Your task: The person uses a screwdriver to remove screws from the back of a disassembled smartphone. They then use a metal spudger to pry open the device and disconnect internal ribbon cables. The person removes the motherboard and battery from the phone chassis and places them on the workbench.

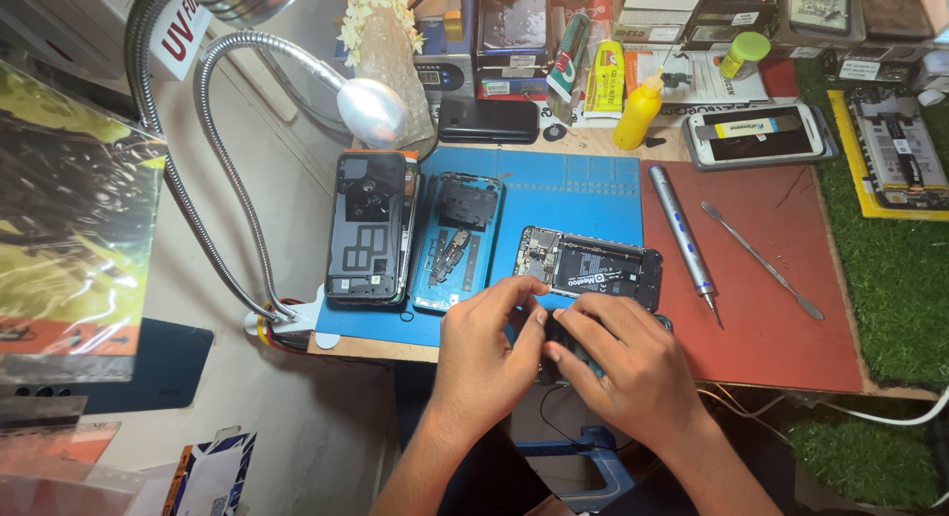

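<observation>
I see both hands meeting at the near edge of the bench, over a small dark part [565,340] that sits just below the opened phone [590,268]. My left hand [486,356] curls in with thumb and forefinger pinching toward the part's left end; my right hand [625,366] lies over it, fingers bent and pressed close together, seemingly to steady it. The part is mostly covered, so I cannot tell what it is or how firmly either hand grips it.

The phone lies open on the blue mat [573,195], close enough to reach without shifting. 2 tools, a pen driver [684,239] and a spudger [761,261], rest apart on the red mat [781,318], handy to the right hand. A back cover [368,227] and frame [457,241] are parked left, under the lamp [371,111].
</observation>
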